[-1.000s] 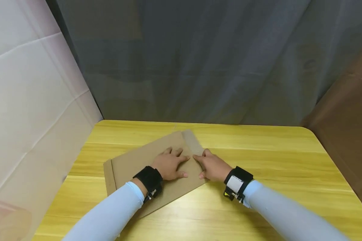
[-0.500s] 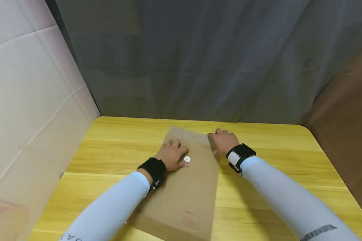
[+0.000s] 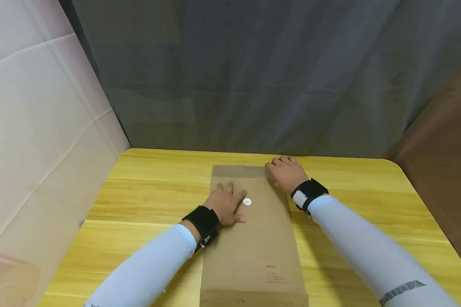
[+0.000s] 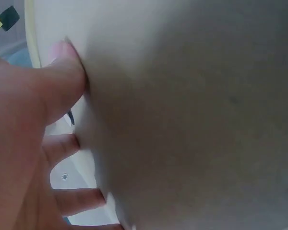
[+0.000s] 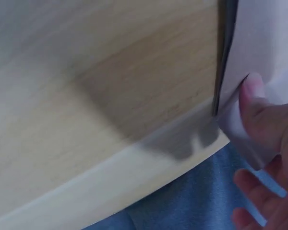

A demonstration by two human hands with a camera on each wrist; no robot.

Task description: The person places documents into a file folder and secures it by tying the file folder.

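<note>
A big brown envelope (image 3: 253, 238) lies on the surface (image 3: 369, 204). The left hand (image 3: 226, 204) rests flat on it, fingers straight. The right hand (image 3: 287, 172) pinches its far right corner.

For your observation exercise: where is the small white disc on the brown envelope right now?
In the head view, the white disc sits on the upper middle of the brown envelope, just right of the left hand and below-left of the right hand.

pale blue sleeves (image 3: 146, 268), black wrist straps (image 3: 202, 222), one with a white patch.
</note>
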